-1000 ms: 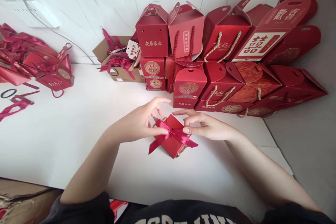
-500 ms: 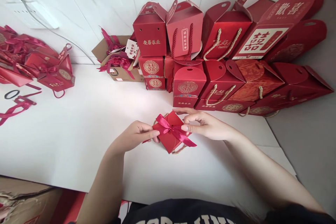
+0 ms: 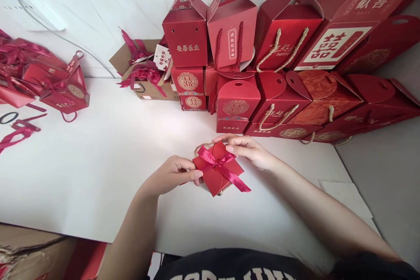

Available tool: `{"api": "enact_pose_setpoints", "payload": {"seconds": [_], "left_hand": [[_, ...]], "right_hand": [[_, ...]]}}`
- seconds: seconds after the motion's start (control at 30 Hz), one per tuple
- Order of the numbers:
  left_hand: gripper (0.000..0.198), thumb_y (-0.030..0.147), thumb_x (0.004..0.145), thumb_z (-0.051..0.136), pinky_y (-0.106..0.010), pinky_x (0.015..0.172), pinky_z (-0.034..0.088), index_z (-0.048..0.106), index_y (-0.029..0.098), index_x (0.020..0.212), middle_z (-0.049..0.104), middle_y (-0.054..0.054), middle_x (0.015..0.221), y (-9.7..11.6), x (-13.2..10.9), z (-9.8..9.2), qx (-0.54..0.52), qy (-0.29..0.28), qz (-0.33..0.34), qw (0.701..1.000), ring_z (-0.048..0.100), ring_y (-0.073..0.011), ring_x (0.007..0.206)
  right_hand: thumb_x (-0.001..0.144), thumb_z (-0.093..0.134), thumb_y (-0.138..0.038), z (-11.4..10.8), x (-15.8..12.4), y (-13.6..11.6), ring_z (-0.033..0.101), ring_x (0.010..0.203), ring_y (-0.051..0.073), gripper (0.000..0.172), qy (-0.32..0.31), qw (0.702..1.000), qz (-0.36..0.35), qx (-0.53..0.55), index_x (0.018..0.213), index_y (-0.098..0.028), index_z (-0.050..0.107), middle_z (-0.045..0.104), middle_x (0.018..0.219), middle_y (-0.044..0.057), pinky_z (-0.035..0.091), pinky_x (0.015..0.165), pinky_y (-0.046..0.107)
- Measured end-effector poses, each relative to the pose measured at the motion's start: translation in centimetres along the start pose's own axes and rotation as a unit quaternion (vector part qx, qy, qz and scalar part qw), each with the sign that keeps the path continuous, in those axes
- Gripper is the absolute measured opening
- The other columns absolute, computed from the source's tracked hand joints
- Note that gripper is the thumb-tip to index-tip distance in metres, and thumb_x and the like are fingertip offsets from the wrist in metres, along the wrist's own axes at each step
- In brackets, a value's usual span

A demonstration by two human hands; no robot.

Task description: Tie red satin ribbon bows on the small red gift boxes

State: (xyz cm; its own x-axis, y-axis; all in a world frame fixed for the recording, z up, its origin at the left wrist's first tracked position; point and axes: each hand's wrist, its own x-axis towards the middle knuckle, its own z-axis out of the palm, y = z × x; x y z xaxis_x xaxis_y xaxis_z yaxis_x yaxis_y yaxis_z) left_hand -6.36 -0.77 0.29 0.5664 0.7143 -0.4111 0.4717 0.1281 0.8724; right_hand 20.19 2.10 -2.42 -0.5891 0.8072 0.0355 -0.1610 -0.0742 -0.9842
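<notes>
Between my hands is a small red gift box (image 3: 214,185), its folded top facing me. A pink satin ribbon (image 3: 236,180) is tied in a bow across the middle of that top, one tail hanging toward the lower right. Gold cord handles (image 3: 201,146) show at the box's sides. My left hand (image 3: 173,175) pinches the left corner, thumb on top and fingers underneath. At the far right edge, my right hand (image 3: 249,149) is closed on the box, thumb beside the bow's right loop and index finger along the back corner.
Stacked red gift boxes (image 3: 236,100) line the wall side of the white table (image 3: 124,162). A cardboard box (image 3: 157,92) of pink ribbon bows stands left of them. More ribboned boxes (image 3: 67,92) and loose ribbon (image 3: 19,135) lie at far left. A cable (image 3: 59,35) runs down the wall.
My right thumb and fingers have shifted from the bow's right side toward the box's far corner. The box has turned slightly and moved a little right. The view has shifted slightly.
</notes>
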Motion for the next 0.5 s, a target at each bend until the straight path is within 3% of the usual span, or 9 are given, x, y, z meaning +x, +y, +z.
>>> {"api": "enact_pose_setpoints", "payload": {"seconds": [0.27, 0.5], "left_hand": [[0.036, 0.044, 0.087, 0.06, -0.023, 0.049, 0.029, 0.073, 0.014, 0.071, 0.051, 0.0, 0.055, -0.1, -0.1, -0.2, 0.0, -0.018, 0.012, 1.0, 0.037, -0.0079, 0.051], [0.035, 0.042, 0.087, 0.06, -0.023, 0.051, 0.031, 0.075, 0.014, 0.074, 0.049, 0.001, 0.054, -0.3, -0.1, -0.4, 0.003, -0.034, 0.032, 0.999, 0.036, -0.0078, 0.052]], "right_hand": [[0.091, 0.061, -0.034, -0.5, 0.1, 0.7, 0.052, 0.123, 0.025, 0.029, -0.018, 1.0, 0.002, 0.014, 0.066, -0.018, 0.063, 0.058, 0.132, 0.006, 0.038, 0.103, 0.04], [0.091, 0.06, -0.033, -0.2, 0.2, 1.3, 0.055, 0.118, 0.024, 0.028, -0.019, 0.998, -0.008, 0.057, 0.069, -0.018, 0.064, 0.058, 0.133, 0.007, 0.041, 0.099, 0.039]]}}
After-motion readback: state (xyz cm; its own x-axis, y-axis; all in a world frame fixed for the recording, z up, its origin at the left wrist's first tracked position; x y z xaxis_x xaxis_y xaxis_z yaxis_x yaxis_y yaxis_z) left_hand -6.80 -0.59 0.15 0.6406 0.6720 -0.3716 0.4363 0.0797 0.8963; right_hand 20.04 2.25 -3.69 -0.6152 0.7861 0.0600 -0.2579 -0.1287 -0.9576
